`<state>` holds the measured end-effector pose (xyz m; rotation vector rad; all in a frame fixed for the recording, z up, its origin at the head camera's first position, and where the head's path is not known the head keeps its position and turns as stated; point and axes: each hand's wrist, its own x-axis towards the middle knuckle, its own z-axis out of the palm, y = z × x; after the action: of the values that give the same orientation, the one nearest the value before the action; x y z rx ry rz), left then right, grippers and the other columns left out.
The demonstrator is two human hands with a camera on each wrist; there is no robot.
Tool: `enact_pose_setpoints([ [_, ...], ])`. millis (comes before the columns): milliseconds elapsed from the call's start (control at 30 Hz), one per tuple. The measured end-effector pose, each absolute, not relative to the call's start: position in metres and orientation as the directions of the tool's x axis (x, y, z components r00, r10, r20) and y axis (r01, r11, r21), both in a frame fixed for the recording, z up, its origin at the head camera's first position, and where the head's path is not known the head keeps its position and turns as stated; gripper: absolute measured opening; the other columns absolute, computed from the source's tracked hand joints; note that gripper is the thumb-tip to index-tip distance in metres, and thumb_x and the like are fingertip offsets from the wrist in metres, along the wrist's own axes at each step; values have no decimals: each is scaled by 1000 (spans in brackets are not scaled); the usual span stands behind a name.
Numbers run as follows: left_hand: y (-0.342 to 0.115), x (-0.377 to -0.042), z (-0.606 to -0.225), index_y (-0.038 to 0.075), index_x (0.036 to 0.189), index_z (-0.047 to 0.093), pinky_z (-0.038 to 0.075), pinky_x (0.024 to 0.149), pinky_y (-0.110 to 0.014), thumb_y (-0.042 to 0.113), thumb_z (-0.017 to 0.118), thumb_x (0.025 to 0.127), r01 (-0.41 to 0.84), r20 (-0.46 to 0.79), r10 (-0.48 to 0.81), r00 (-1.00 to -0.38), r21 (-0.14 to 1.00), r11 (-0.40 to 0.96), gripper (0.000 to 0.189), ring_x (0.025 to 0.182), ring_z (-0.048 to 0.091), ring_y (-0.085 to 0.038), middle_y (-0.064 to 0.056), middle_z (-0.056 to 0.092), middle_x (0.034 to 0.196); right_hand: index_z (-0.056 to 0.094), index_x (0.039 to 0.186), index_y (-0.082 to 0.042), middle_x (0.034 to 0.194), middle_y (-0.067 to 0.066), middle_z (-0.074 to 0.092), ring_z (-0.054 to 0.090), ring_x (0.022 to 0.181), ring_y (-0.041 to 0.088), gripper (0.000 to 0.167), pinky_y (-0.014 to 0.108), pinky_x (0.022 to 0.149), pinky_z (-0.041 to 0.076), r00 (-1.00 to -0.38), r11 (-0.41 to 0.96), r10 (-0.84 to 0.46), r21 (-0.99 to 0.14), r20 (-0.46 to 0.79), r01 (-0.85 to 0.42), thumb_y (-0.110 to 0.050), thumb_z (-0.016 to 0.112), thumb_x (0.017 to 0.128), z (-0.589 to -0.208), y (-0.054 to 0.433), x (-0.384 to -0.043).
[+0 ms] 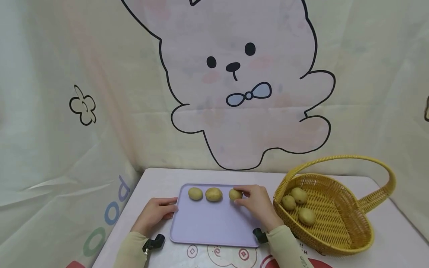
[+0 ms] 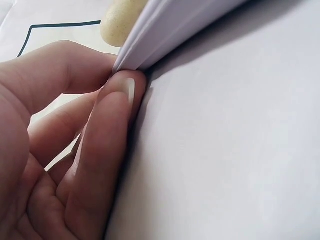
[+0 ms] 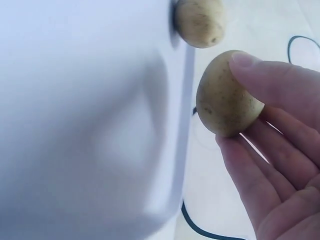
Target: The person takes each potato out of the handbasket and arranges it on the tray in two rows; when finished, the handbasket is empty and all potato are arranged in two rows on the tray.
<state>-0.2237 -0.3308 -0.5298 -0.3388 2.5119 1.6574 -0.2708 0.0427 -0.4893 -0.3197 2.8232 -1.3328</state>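
Observation:
A pale lilac tray (image 1: 214,227) lies on the table with two potatoes, one at its upper left (image 1: 195,193) and one at its upper middle (image 1: 213,194). My left hand (image 1: 156,213) is at the tray's left side; in the left wrist view its thumb and a finger pinch the tray rim (image 2: 150,42). Between thumb and fingertips, my right hand (image 1: 257,203) holds a third potato (image 3: 225,95) over the tray's upper right corner. Whether that potato touches the tray, I cannot tell. Another potato (image 3: 200,22) shows beyond it in the right wrist view.
To the right stands a yellow woven basket (image 1: 348,223) with a tall arched handle, holding three potatoes (image 1: 307,216). A curtain with a cartoon bear (image 1: 234,123) hangs behind the white table (image 1: 157,182). Printed drawings mark the table's front.

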Motion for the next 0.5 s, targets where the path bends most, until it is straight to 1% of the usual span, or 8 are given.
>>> enact_pose_setpoints([
  [100,-330,-224,-531,5,131,78,57,67,-21,17,86,89,-244,-217,-114,-969,894,375,44,72,68,-10,-2,78,90,84,121,-19,125,8,80,77,116,31,41,46,100,62,-981,635,-180,-752,75,-175,-10,94,82,-494,40,-274],
  [300,-331,-226,-531,6,131,78,57,68,-21,19,86,88,-250,-222,-115,-968,891,380,45,72,68,-9,-1,78,89,84,121,-18,126,10,80,77,116,32,41,47,100,62,-980,636,-186,-751,74,-177,-9,93,82,-498,37,-278],
  [500,-333,-227,-531,8,130,79,57,68,-21,18,86,88,-266,-234,-128,-964,887,377,44,72,68,-10,0,77,86,84,121,-19,126,9,80,76,115,29,41,47,100,61,-979,644,-193,-745,64,-175,-10,93,82,-501,33,-283],
])
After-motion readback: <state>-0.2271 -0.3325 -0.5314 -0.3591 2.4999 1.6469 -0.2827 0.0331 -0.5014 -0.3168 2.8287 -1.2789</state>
